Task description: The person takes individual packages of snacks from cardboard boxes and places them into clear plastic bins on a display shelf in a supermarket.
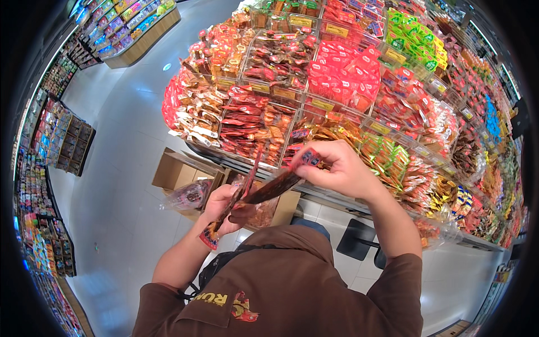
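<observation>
My left hand holds a narrow, dark snack packet with a red printed end that hangs down over the wrist side. Between thumb and fingers, my right hand grips the red upper end of another long snack packet, dark brown through its clear film. That packet slants down to the left, and its lower end meets my left hand. Just beyond both hands lie red snack packets in a clear compartment of the display.
A tiered display with price-tag rails holds packets in many colours. Below its edge stand an open cardboard box with a clear bag and a second box. A dark flat plate is at lower right. Shelves stand at left.
</observation>
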The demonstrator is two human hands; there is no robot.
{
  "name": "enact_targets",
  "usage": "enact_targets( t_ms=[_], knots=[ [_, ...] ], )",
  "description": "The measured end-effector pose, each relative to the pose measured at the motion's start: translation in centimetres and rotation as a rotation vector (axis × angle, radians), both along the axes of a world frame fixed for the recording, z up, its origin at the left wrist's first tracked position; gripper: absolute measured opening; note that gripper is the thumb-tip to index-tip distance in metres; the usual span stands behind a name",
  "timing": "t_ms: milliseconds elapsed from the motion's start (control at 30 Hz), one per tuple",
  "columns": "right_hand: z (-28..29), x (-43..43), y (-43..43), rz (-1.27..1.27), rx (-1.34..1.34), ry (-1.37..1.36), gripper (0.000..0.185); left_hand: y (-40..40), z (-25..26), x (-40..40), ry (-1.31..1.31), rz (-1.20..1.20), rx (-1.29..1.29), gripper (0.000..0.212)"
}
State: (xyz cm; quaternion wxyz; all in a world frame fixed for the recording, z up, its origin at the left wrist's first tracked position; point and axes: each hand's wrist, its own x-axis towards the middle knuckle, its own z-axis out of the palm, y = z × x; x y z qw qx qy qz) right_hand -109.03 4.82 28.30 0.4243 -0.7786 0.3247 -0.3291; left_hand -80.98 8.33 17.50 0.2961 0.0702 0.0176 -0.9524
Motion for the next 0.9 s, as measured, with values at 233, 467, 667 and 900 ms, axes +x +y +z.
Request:
enact_targets(
  t_ms=[233,467,667,900],
  knots=[
    [-1.5,0.5,0.7,0.148,-0.213,0.002,0.031,-1.2,-1.2,-0.2,0.173,0.047,0.128,0.032],
    [-4.3,-3.1,-0.9,-0.207,-0.242,0.263,0.022,-0.5,-3.6,0.0,-0.246,0.135,0.146,0.045],
    [-6.9,-7.8,-9.7,-0.368,-0.323,0.571,0.030,1.5,-7.4,4.3,-0.421,0.350,0.276,0.042],
    [-13.9,-6.4,-19.2,0.036,-0.373,0.880,0.029,5.8,-10.3,7.4,-0.455,0.522,0.354,0.032]
  ],
)
